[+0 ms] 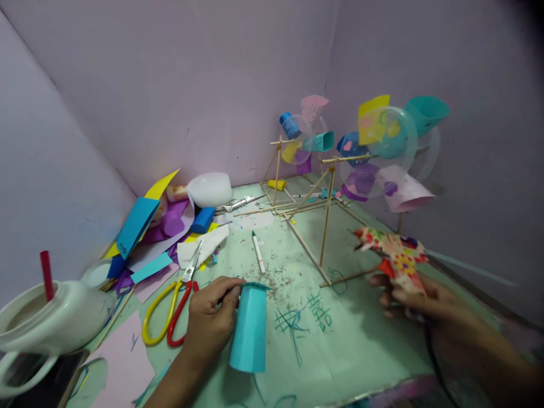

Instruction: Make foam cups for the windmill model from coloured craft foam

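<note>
Turquoise paper tube at six o'clock is pinched in the left hand, the right hand at four o'clock gripping an apparent glue gun, likely for gluing, which calls for steadiness.

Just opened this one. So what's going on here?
A person sits or stands at a green-covered table, with both hands busy. The left hand pinches the top end of a blue paper tube; the right hand holds a flower-patterned tool with a dark cord, apparently a glue gun. Tool and tube are apart. Scissors lie beside the left hand, a marker lies farther off, and two stick frames carry wheels with coloured paper cups.
</note>
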Motion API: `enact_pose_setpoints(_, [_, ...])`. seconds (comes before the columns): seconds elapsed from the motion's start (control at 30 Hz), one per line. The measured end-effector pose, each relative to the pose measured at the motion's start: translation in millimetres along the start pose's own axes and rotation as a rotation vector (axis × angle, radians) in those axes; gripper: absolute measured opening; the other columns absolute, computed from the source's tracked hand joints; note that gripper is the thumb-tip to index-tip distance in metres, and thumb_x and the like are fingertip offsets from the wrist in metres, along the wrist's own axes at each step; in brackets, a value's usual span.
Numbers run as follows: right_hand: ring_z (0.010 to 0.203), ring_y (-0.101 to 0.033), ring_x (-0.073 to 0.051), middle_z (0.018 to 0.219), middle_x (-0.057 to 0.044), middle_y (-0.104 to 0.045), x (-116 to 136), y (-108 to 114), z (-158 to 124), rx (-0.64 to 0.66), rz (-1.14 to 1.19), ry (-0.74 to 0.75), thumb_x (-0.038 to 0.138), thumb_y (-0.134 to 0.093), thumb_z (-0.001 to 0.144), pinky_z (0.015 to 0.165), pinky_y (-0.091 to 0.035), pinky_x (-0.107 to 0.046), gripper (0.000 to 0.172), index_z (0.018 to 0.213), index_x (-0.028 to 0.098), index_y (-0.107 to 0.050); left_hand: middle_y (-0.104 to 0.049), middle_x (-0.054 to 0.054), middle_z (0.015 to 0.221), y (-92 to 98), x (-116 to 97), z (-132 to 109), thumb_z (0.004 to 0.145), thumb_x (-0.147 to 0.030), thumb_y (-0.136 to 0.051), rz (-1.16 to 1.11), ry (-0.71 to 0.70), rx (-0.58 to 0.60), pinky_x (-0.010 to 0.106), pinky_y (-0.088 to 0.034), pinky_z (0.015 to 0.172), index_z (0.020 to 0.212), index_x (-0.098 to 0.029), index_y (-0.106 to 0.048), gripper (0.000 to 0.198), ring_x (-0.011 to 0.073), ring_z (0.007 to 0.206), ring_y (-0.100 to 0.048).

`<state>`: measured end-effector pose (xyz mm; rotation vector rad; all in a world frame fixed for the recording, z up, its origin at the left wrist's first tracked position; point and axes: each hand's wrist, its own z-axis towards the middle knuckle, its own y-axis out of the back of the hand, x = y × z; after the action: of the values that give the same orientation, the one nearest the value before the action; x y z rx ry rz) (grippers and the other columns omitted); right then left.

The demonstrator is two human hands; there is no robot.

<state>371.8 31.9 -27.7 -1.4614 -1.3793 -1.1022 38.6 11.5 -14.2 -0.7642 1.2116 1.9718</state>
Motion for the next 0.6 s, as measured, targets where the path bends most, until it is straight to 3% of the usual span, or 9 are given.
enact_pose_setpoints(0.13, [0.076, -0.066, -0.025, 0.077, -0.005, -0.07, -15, -38, -42, -0.078, -0.021, 0.036, 0.034, -0.074, 0.059, 0.06, -0.054, -0.03, 0.039, 0.095, 0.021, -0.065, -0.071, 0.0, 0.071, -2.0, 2, -1, 0.079, -0.018, -0.055, 0.028, -0.093, 0.015, 0.021, -0.05, 0.057, 0.075, -0.02, -0.071, 0.017, 0.0146, 0.064, -0.066])
enact_pose_setpoints(0.2, [0.074, -0.065, -0.025, 0.071, -0.005, -0.069, -15, -54, -49, 0.015, -0.121, 0.141, 0.041, -0.067, 0.066, 0.062, -0.054, -0.03, 0.025, 0.078, 0.019, -0.068, -0.071, -0.001, 0.071, -3.0, 4, -2, 0.079, -0.018, -0.055, 0.041, -0.119, 0.023, 0.019, -0.049, 0.058, 0.076, -0.02, -0.07, 0.016, 0.0131, 0.064, -0.065])
enact_pose_setpoints(0.27, [0.067, -0.062, -0.022, 0.065, -0.005, -0.066, -14, -64, -48, 0.157, -0.231, 0.274, 0.047, -0.06, 0.073, 0.06, -0.052, -0.029, 0.031, 0.065, 0.018, -0.067, -0.07, -0.002, 0.07, -3.9, 5, -4, 0.08, -0.017, -0.055, 0.053, -0.122, 0.025, 0.018, -0.049, 0.057, 0.077, -0.02, -0.07, 0.015, 0.0118, 0.063, -0.065])
enact_pose_setpoints(0.33, [0.061, -0.059, -0.019, 0.064, -0.005, -0.064, -17, -71, -46, 0.235, -0.317, 0.362, 0.047, -0.055, 0.078, 0.056, -0.051, -0.026, 0.035, 0.066, 0.017, -0.067, -0.07, -0.003, 0.069, -4.9, 5, -6, 0.079, -0.017, -0.055, 0.059, -0.117, 0.022, 0.018, -0.048, 0.056, 0.076, -0.02, -0.069, 0.015, 0.0112, 0.061, -0.064])
enact_pose_setpoints(0.43, [0.062, -0.059, -0.018, 0.071, -0.004, -0.065, -26, -80, -45, 0.215, -0.409, 0.423, 0.042, -0.051, 0.084, 0.056, -0.051, -0.024, 0.03, 0.088, 0.018, -0.069, -0.07, -0.002, 0.069, -6.5, 4, -7, 0.079, -0.017, -0.056, 0.06, -0.117, 0.011, 0.019, -0.049, 0.058, 0.074, -0.019, -0.069, 0.014, 0.012, 0.062, -0.064])
enact_pose_setpoints(0.53, [0.075, -0.062, -0.02, 0.083, -0.006, -0.067, -36, -84, -46, 0.234, -0.487, 0.504, 0.034, -0.046, 0.089, 0.076, -0.053, -0.03, 0.034, 0.117, 0.019, -0.06, -0.071, -0.001, 0.068, -8.3, 3, -6, 0.078, -0.018, -0.055, 0.066, -0.098, 0.014, 0.02, -0.05, 0.058, 0.073, -0.019, -0.069, 0.015, 0.0127, 0.061, -0.064])
enact_pose_setpoints(0.6, [0.083, -0.063, -0.021, 0.09, -0.007, -0.068, -41, -84, -47, 0.222, -0.513, 0.548, 0.029, -0.044, 0.09, 0.084, -0.051, -0.033, 0.037, 0.125, 0.02, -0.054, -0.071, -0.001, 0.068, -9.3, 2, -5, 0.078, -0.017, -0.055, 0.067, -0.093, 0.014, 0.02, -0.05, 0.058, 0.073, -0.018, -0.069, 0.015, 0.0129, 0.062, -0.065])
